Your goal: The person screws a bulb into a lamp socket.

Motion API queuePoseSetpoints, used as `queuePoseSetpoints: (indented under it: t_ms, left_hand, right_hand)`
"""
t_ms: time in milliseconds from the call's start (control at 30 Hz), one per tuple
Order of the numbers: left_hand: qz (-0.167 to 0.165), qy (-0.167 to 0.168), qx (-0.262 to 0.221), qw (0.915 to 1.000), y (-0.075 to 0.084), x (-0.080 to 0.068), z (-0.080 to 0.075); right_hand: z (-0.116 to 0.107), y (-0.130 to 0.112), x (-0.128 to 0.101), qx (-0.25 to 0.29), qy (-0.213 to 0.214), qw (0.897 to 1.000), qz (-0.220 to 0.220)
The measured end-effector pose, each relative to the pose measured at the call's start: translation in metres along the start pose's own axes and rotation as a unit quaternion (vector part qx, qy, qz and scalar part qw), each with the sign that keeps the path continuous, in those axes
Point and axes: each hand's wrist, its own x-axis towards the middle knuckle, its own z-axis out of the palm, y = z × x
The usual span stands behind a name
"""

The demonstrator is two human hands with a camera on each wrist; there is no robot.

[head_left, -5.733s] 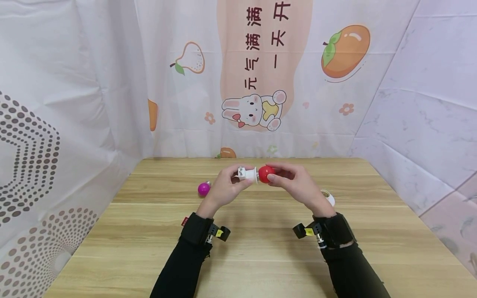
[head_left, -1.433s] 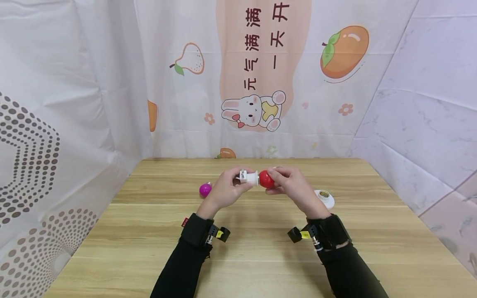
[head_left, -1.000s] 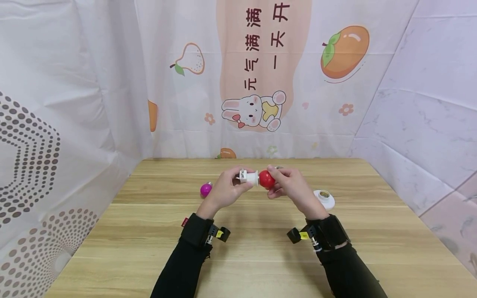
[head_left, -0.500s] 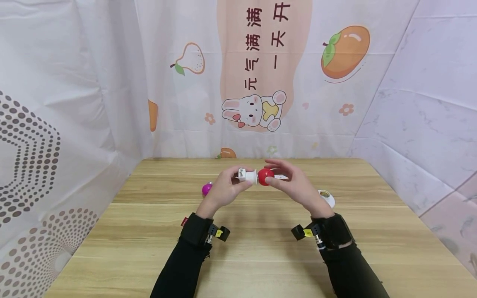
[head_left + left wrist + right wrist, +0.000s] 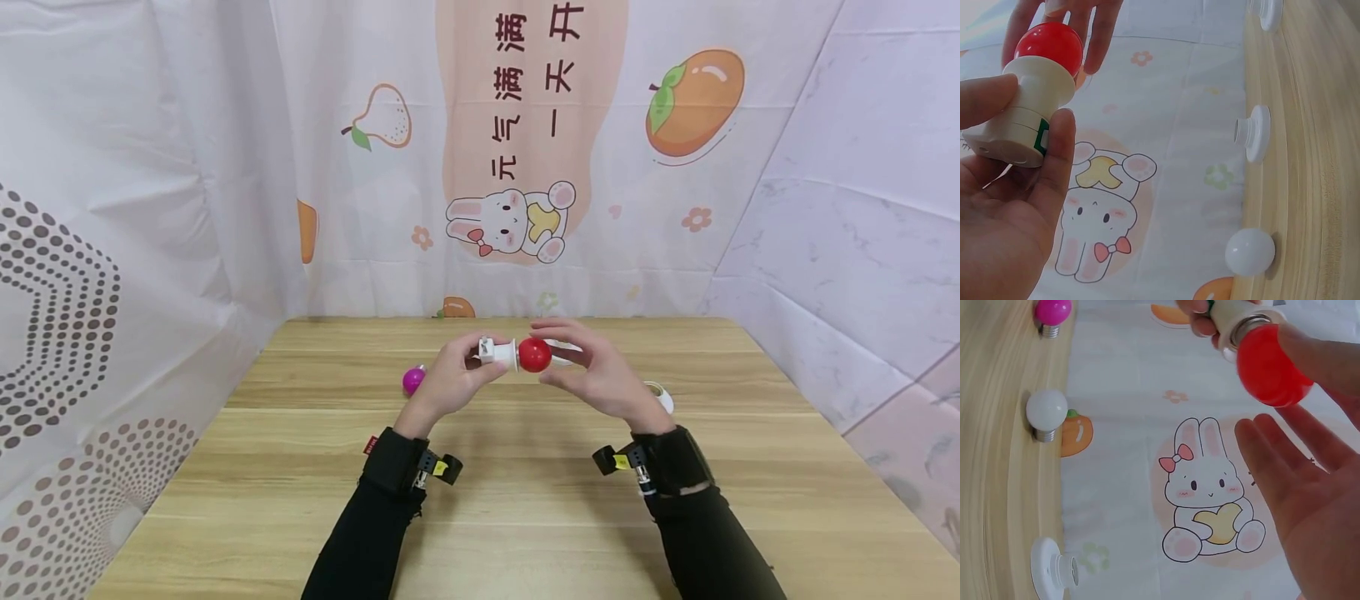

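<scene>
The red bulb [image 5: 535,355] sits in the white socket [image 5: 500,353], held in the air above the table [image 5: 525,500] between your hands. Their shared long axis runs level, left to right: socket on the left, bulb pointing right. Your left hand [image 5: 448,382] pinches the socket between thumb and fingers. Your right hand [image 5: 600,377] is spread, with the fingers relaxed around the bulb's far end, barely touching it; it is the nearer hand to the bulb. Behind the grip, the backdrop reads 元气满满一天开. The socket carries a small green mark [image 5: 1040,135], unreadable.
</scene>
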Motion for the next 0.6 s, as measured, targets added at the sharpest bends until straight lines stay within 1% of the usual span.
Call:
queuePoseSetpoints:
  t_ms: [167, 300, 467, 600]
  left_hand:
    - [0.001, 0.0, -0.011, 0.9999, 0.0002, 0.0006, -0.0004]
    - [0.003, 0.0, -0.02, 0.9998, 0.0011, 0.0008, -0.0006]
    - [0.004, -0.002, -0.022, 0.9997, 0.0017, 0.0012, -0.0005]
    - [0.001, -0.002, -0.021, 0.9998, 0.0019, 0.0008, -0.0003]
  right_hand:
    - [0.004, 0.0001, 0.0015, 0.007, -0.008, 1.0, 0.007]
    - [0.0058, 0.0007, 0.0016, 0.014, -0.005, 1.0, 0.003]
    - [0.007, 0.0009, 0.0014, 0.01, 0.001, 1.0, 0.001]
    - [0.0072, 0.0014, 0.0014, 0.02, -0.002, 1.0, 0.006]
